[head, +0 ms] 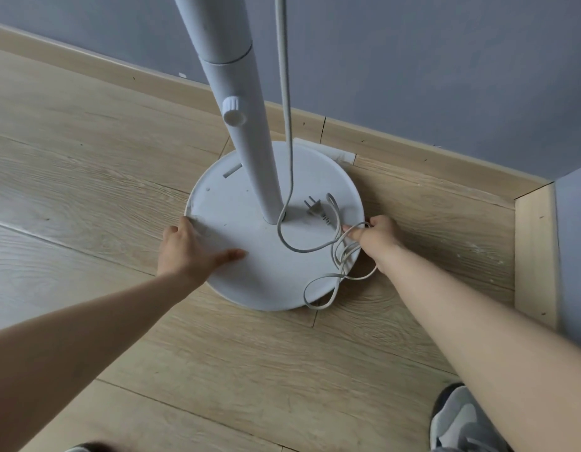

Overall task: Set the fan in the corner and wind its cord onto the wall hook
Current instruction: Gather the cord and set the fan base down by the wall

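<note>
- Since the fan base [250, 282] already sits right beside the skirting board [413, 158], with the room corner a bit off to the base's right, I'd call the "set it in the corner" part mostly done, maybe one last nudge to go.
- Left hand [188, 252] is on the base's left rim, thumb flat on top and fingers bent over the edge. Looks like a grip for shifting or steadying it.
- Right hand [377, 236], at the base's right rim, pinches a few loose loops of the cord [339, 256].
- Plug [315, 208] lies on top of the base, just right of the pole [246, 125].
- Winding is all left to do imo. No wall hook in view, so can't tell where it is.
</note>
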Action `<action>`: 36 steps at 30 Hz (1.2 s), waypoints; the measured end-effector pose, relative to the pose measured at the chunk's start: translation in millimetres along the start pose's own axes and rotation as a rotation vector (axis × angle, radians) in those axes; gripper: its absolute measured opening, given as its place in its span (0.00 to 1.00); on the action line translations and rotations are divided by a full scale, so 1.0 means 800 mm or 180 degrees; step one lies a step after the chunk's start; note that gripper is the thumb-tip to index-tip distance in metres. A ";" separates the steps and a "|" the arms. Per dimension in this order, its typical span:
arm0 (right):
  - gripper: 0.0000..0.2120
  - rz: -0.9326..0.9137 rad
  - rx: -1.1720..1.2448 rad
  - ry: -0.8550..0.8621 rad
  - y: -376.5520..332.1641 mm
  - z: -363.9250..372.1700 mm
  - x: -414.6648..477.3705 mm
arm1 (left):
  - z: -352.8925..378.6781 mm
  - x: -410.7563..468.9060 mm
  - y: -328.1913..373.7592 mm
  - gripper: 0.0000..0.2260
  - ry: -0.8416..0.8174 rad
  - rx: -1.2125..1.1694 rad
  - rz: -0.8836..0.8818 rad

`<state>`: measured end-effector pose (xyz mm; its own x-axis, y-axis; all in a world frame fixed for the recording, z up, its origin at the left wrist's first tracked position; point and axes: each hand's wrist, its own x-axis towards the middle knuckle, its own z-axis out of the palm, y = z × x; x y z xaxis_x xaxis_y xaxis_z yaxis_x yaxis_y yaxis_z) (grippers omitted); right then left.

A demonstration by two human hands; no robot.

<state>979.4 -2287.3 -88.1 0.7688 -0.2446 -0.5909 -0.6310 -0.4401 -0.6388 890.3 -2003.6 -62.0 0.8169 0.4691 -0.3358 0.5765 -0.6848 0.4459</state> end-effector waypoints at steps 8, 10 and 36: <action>0.36 0.0069 0.0181 -0.0059 0.001 -0.003 0.002 | 0.002 0.001 0.002 0.44 -0.0036 0.0044 -0.0034; 0.33 0.0102 0.0153 -0.0045 0.000 -0.006 0.001 | 0.002 0.000 0.005 0.44 -0.0043 0.0040 -0.0037; 0.19 0.0162 -0.0409 0.0845 0.081 -0.170 0.006 | 0.106 -0.062 0.137 0.48 -0.0296 0.0018 0.0360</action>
<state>956.6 -2434.4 -65.4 0.7474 -0.4791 -0.4603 -0.6642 -0.5231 -0.5339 911.7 -2149.2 -66.8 0.8709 0.3353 -0.3592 0.4806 -0.7336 0.4804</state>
